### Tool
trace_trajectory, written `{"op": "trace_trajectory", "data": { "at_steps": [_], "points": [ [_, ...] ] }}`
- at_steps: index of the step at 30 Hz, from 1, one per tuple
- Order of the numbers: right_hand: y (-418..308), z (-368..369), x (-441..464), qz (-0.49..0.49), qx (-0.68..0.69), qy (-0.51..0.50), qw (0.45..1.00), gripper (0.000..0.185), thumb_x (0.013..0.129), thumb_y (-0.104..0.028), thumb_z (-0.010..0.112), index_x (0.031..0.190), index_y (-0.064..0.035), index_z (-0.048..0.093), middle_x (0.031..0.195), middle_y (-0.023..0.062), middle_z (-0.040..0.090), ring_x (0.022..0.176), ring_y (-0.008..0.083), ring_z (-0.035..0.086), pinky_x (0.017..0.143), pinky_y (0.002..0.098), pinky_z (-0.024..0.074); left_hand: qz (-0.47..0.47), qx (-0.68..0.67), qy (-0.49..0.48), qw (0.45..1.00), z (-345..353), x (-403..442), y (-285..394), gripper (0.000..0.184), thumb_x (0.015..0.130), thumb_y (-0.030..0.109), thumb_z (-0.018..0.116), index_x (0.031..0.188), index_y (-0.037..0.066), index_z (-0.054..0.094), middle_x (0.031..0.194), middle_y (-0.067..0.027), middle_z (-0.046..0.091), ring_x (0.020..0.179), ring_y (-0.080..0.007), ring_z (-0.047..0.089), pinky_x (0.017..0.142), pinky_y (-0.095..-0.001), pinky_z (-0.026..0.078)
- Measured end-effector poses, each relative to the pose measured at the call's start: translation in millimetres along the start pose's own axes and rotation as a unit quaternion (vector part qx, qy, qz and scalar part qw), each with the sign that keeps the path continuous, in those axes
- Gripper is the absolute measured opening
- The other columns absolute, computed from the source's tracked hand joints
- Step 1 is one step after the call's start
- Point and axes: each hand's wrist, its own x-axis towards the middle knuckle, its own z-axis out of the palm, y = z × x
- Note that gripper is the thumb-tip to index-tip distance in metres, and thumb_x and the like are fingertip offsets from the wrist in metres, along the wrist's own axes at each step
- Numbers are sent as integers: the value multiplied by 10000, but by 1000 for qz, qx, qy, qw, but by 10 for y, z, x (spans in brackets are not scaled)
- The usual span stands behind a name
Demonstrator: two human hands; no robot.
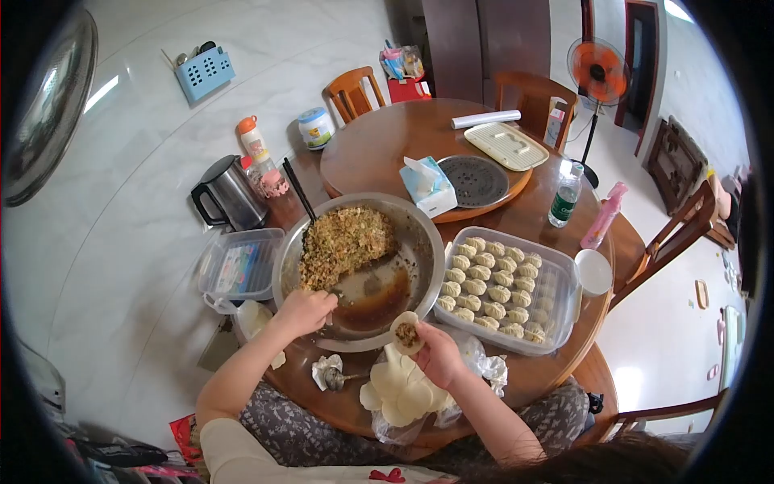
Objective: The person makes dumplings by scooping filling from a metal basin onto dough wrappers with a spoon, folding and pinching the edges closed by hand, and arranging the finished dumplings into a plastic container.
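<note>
A round dough wrapper with some brown-green filling on it rests in my right hand, its fingers around the wrapper's edge. My left hand is over the near left rim of a big metal bowl, its fingers bent together; what they hold, if anything, is hidden. Chopped filling fills the bowl's upper left part, with brown liquid at the lower right. Dark chopsticks lean on the bowl's rim. Below my right hand lies a pile of flat wrappers. A spoon lies beside them.
A plastic tray at the right holds rows of pleated dumplings. Beyond it stand a water bottle, a white bowl and a tissue box. A clear container and a kettle stand at the left.
</note>
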Motion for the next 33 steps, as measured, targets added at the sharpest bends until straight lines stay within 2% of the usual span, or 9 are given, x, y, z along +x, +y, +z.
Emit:
{"op": "trace_trajectory", "data": {
  "at_steps": [4, 8, 11, 14, 23, 26, 29, 33],
  "points": [
    [72, -72, 69, 3, -5, -8, 1000, 365, 897, -188, 392, 1208, 2, 391, 1123, 69, 492, 1014, 151, 495, 883, 273, 399, 14, 2, 18, 1000, 85, -13, -204, 83, 724, 125, 563, 730, 84, 491, 681, -53, 532, 619, -221, 568, 504, -340, 462],
    [63, -52, 44, 3, -8, -14, 1000, 363, 895, -190, 397, 1208, -7, 395, 1119, 64, 495, 1007, 144, 497, 876, 270, 402, 10, 26, -1, 1000, -100, -46, -77, 93, 691, 98, 566, 723, 82, 481, 652, -41, 500, 603, -217, 558, 505, -341, 455],
    [66, -35, 45, 3, -10, -8, 1000, 361, 894, -187, 398, 1205, -4, 396, 1116, 66, 497, 1007, 146, 498, 876, 270, 404, 9, -47, 43, 998, -130, -54, -21, 101, 708, 105, 563, 706, 78, 466, 635, -49, 480, 584, -227, 548, 494, -342, 445],
    [65, -25, 32, 5, -11, -4, 1000, 359, 893, -186, 399, 1199, 2, 400, 1114, 69, 500, 1002, 151, 503, 873, 271, 407, 35, 0, 56, 998, 105, -6, -142, 121, 747, 118, 552, 687, 76, 456, 618, -62, 469, 568, -238, 540, 479, -343, 435],
    [56, -30, 48, 0, -12, 1, 1000, 347, 893, -187, 396, 1178, 10, 416, 1101, 80, 507, 985, 156, 515, 863, 272, 421, 13, -80, 65, 995, -34, -87, -50, 151, 753, 114, 559, 669, 74, 441, 599, -72, 455, 562, -238, 533, 483, -342, 429],
    [51, -9, 31, 0, -17, 8, 1000, 347, 894, -187, 396, 1174, 16, 415, 1108, 88, 503, 992, 162, 512, 876, 275, 415, 34, -20, 79, 996, 105, -86, -92, 167, 753, 119, 566, 652, 72, 442, 573, -78, 445, 552, -246, 525, 480, -344, 423],
    [52, 8, 19, 0, -11, 4, 1000, 349, 895, -188, 394, 1175, 19, 413, 1116, 90, 500, 1003, 164, 507, 883, 278, 409, -26, -49, 103, 993, 141, -37, -201, 151, 751, 121, 569, 660, 74, 458, 572, -77, 446, 558, -247, 526, 484, -344, 423],
    [51, -10, 32, -5, -7, -5, 1000, 355, 898, -186, 388, 1186, 21, 402, 1123, 87, 498, 1016, 166, 501, 887, 282, 405, -20, -72, 83, 994, 9, -95, -217, 148, 749, 118, 567, 664, 76, 454, 584, -68, 455, 566, -238, 529, 489, -340, 427]
  ]
}}
